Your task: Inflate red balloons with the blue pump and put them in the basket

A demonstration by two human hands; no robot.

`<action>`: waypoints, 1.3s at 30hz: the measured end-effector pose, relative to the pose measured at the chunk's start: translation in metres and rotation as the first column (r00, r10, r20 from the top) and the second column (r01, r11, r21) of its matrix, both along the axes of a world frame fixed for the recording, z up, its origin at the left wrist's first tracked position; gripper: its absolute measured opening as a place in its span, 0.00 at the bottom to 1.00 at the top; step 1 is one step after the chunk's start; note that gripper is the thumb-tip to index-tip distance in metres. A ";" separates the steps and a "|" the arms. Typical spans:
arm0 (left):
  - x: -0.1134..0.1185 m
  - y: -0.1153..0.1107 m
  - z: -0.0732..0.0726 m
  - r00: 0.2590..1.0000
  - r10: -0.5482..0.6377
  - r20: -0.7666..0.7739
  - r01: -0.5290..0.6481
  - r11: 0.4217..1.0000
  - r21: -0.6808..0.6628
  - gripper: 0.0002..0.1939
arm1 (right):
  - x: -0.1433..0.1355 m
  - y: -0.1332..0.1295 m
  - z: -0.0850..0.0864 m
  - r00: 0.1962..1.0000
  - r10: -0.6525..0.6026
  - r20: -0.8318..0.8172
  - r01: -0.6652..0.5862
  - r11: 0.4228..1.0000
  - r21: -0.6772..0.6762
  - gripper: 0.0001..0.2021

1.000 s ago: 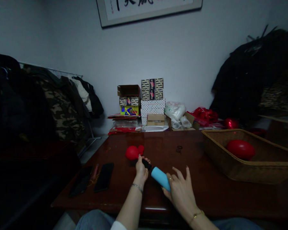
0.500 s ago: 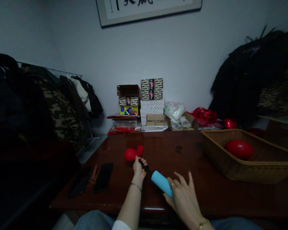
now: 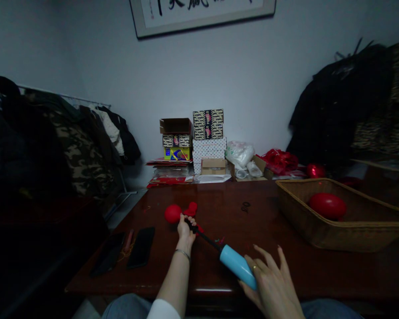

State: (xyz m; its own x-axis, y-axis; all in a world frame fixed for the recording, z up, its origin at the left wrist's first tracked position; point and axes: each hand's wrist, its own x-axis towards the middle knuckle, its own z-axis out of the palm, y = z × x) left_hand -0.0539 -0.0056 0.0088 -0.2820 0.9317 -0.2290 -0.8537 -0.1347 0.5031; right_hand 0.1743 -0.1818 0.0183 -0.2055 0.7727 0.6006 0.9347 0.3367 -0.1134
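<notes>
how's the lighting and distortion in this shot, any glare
Head view: dim overall, the left side nearly black; the wall is the brightest area. Thin glare streak on the table's near edge. Wide-angle bending curves the frame on the wall. The right hand and blue pump look slightly soft.

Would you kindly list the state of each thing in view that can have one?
Hand pump: rod drawn out, blue barrel held.
Red balloon: on the nozzle, only partly inflated.
Left hand: closed at the nozzle.
Right hand: on the barrel, fingers spread.
Basket: holds an inflated red balloon.
Phones: flat, screens dark.
Top cardboard box: open.
</notes>
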 end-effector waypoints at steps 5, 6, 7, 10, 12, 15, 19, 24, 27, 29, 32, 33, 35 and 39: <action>0.015 -0.007 0.002 0.999 -0.047 -0.014 0.047 0.999 0.019 0.15 | -0.014 0.009 0.007 0.999 -0.022 0.039 0.025 0.997 -0.077 0.18; 0.020 -0.009 0.001 0.998 -0.057 -0.010 0.058 0.998 0.027 0.15 | -0.018 0.012 0.010 0.998 -0.032 0.045 0.036 0.995 -0.096 0.18; 0.024 -0.011 0.000 0.998 -0.064 -0.010 0.064 0.997 0.033 0.15 | -0.023 0.015 0.012 0.998 -0.042 0.048 0.047 0.993 -0.113 0.18; 0.037 -0.015 -0.001 0.997 -0.068 -0.021 0.069 0.997 0.036 0.14 | -0.036 0.027 0.018 0.997 -0.060 0.047 0.066 0.987 -0.143 0.18; 0.042 -0.018 -0.001 0.997 -0.070 -0.038 0.072 0.996 0.044 0.14 | -0.043 0.032 0.020 0.997 -0.063 0.042 0.069 0.985 -0.157 0.19; 0.043 -0.020 -0.001 0.995 -0.075 -0.063 0.078 0.996 0.035 0.14 | -0.048 0.036 0.021 0.998 -0.060 0.034 0.065 0.984 -0.167 0.19; 0.040 -0.019 -0.002 0.995 -0.043 -0.087 0.043 0.999 0.005 0.14 | -0.049 0.035 0.018 0.998 -0.054 0.015 0.056 0.985 -0.162 0.18; 0.039 -0.013 -0.002 0.995 -0.006 -0.100 0.004 1.000 -0.023 0.13 | -0.044 0.030 0.013 0.999 -0.042 -0.001 0.042 0.989 -0.140 0.19; 0.033 -0.009 -0.003 0.995 0.000 -0.104 -0.004 1.000 -0.031 0.13 | -0.035 0.026 0.008 1.000 -0.031 0.008 0.031 0.992 -0.118 0.19; 0.025 -0.007 -0.003 0.994 0.008 -0.112 -0.010 1.000 -0.024 0.14 | -0.026 0.021 0.004 1.000 -0.008 0.009 0.009 0.995 -0.099 0.18; 0.011 -0.002 -0.002 0.993 0.029 -0.117 -0.032 0.999 -0.019 0.16 | -0.013 0.013 -0.003 1.000 0.013 -0.002 -0.013 0.997 -0.071 0.19; 0.006 0.000 -0.001 0.993 0.037 -0.113 -0.039 0.999 -0.018 0.16 | -0.009 0.011 -0.004 1.000 0.015 -0.005 -0.016 0.998 -0.064 0.19; -0.002 0.003 0.000 0.993 0.049 -0.103 -0.050 0.999 -0.015 0.15 | -0.002 0.006 -0.007 0.999 0.036 0.003 -0.036 0.998 -0.059 0.20; -0.010 0.005 0.003 0.994 0.052 -0.092 -0.053 0.999 -0.008 0.13 | 0.008 -0.002 -0.007 0.997 0.063 0.037 -0.059 0.995 -0.085 0.20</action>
